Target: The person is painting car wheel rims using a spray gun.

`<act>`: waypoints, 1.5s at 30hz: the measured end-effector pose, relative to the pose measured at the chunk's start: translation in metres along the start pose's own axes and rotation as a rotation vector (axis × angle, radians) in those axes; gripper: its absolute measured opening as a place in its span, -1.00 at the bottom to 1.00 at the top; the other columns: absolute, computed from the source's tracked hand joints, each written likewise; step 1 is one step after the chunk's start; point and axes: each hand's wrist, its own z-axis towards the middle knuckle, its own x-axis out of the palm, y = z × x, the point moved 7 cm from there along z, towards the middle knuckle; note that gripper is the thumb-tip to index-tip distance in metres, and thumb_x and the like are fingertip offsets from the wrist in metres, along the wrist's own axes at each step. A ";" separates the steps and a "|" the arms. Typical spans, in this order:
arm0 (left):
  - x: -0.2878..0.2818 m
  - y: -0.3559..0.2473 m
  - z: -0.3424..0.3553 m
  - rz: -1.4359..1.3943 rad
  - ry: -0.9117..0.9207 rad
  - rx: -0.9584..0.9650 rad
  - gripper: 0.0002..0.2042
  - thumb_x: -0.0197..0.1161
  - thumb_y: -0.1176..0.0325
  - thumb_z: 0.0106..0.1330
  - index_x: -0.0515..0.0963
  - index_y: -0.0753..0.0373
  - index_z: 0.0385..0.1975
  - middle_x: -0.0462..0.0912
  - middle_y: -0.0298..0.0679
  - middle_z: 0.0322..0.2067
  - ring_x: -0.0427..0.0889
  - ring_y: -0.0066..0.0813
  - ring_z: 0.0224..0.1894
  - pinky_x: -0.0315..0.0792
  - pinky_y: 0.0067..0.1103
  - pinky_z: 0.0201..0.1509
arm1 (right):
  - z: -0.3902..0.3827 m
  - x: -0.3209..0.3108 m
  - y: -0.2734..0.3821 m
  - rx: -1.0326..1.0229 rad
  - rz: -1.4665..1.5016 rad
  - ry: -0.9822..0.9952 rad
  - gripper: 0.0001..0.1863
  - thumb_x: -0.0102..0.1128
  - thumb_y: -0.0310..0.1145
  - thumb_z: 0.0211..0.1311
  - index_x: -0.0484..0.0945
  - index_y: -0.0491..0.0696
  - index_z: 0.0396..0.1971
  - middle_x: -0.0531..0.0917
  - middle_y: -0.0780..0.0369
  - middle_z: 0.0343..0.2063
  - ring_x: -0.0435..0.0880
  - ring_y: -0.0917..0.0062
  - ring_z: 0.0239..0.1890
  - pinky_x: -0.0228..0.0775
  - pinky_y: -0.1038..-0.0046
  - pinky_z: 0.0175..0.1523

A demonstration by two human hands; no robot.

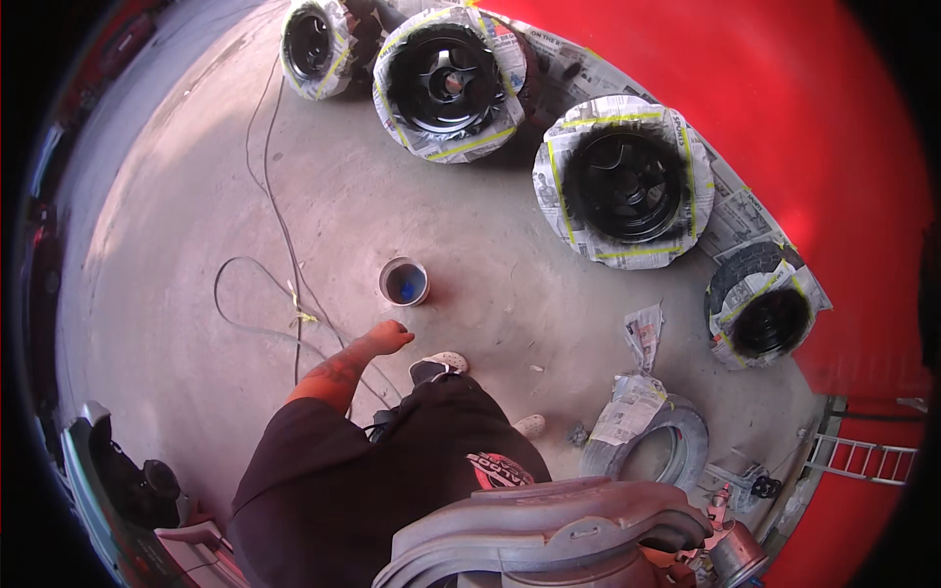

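Note:
My left hand (392, 337) is held out over the floor with its fingers curled in, and nothing shows in it. Just beyond it stands a small bucket (405, 282) with dark blue liquid inside. At the lower right, a spray gun (720, 505) with a metal cup (739, 555) is in my right hand (663, 559), which is mostly hidden behind the grey mask-like piece (549, 529). Farther off, black wheels (627, 186) (451, 83) stand with their tires masked in newspaper and yellow tape.
More masked wheels (314, 44) (769, 318) line a red wall (843, 196) with newspaper along its foot. A loose tire (657, 446) lies at right, partly under newspaper, near a ladder (867, 459). A hose (284, 225) loops across the concrete floor at left.

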 end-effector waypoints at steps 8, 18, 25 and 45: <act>0.215 0.020 -0.160 -0.283 -0.004 -0.329 -0.45 0.09 -0.12 0.28 0.67 0.34 -0.17 0.70 0.12 -0.22 0.67 0.11 -0.13 0.49 -0.19 0.05 | 0.192 0.061 0.000 -0.113 0.158 0.165 -0.55 0.24 -0.32 0.32 0.47 -0.19 0.14 0.66 0.15 -0.04 0.66 0.50 -0.19 0.45 0.51 -0.40; 0.123 -0.185 -0.193 -0.335 -0.359 -0.137 -0.47 0.15 0.04 0.38 0.49 0.34 0.17 0.64 0.07 0.03 0.63 -0.07 0.10 0.47 -0.36 0.18 | 0.254 0.218 0.151 -0.491 0.397 0.532 -0.59 0.15 -0.37 0.39 0.48 -0.24 0.15 0.69 0.12 -0.06 0.72 0.49 -0.12 0.51 0.52 -0.34; 0.096 -0.294 -0.156 -0.318 -0.455 0.108 -0.48 0.17 0.08 0.38 0.48 0.35 0.18 0.61 0.09 0.06 0.64 -0.06 0.09 0.49 -0.36 0.15 | 0.295 0.184 0.279 -0.930 0.665 0.280 -0.66 0.08 -0.45 0.41 0.44 -0.32 0.07 0.66 -0.01 -0.07 0.72 0.35 -0.09 0.62 0.39 -0.20; 0.234 -0.075 -0.114 -0.282 -0.009 -0.367 -0.55 0.09 0.06 0.28 0.66 0.40 -0.25 0.71 0.11 -0.28 0.72 -0.05 -0.15 0.52 -0.33 0.02 | 0.194 0.216 0.087 -0.196 0.456 0.660 -0.47 -0.05 -0.11 0.51 0.36 -0.27 0.20 0.61 0.01 0.05 0.69 0.28 0.00 0.52 0.44 -0.26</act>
